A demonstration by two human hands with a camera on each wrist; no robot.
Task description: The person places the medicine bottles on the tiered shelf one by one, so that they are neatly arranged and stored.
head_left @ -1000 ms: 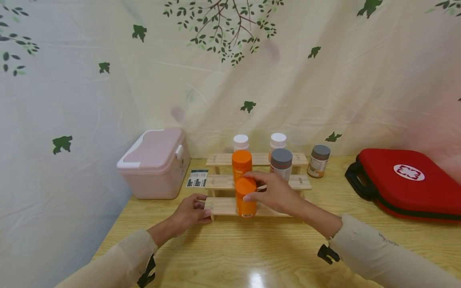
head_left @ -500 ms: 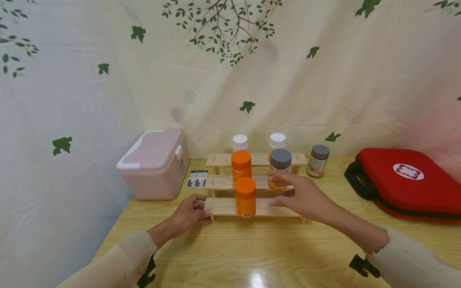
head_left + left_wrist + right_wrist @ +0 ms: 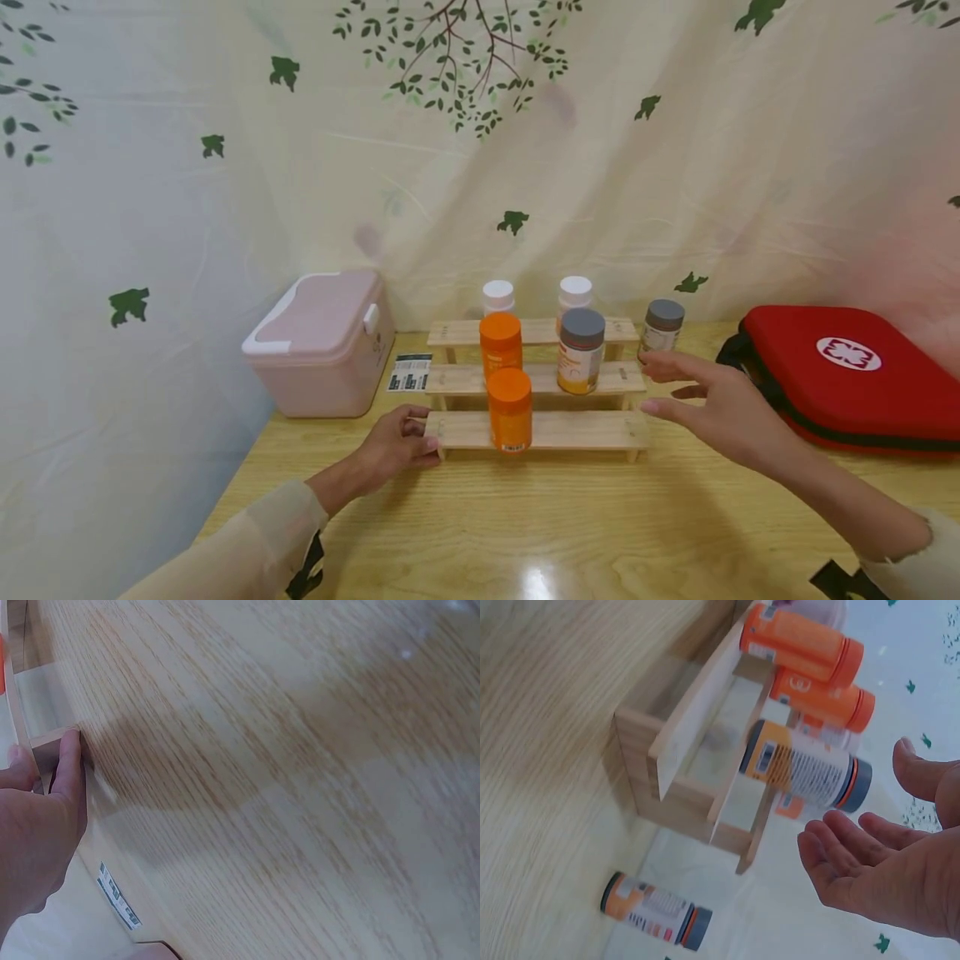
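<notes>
A three-tier wooden rack [image 3: 577,432] stands on the table. My left hand [image 3: 396,437] holds the left end of its lowest tier; in the left wrist view the hand [image 3: 41,825] has thumb and finger about the end piece. One orange bottle [image 3: 512,417] is upright on the lowest tier, another orange bottle [image 3: 500,346] behind it on the middle one. Also on the middle tier is a grey-capped bottle [image 3: 581,354]. My right hand [image 3: 720,408], fingers apart and holding nothing, is right of the rack, overlapping the lower part of a second grey-capped bottle [image 3: 662,323].
Two white-capped bottles [image 3: 575,293] stand on the top tier. A pink box [image 3: 322,350] sits left of the rack, with a printed packet [image 3: 410,372] beside it. At the right lies a red first-aid case [image 3: 862,392]. A patterned curtain [image 3: 420,183] hangs behind.
My right hand has let go of the front orange bottle and moved right, past the rack, toward the grey-capped bottle on the table. My left hand stays on the rack.
</notes>
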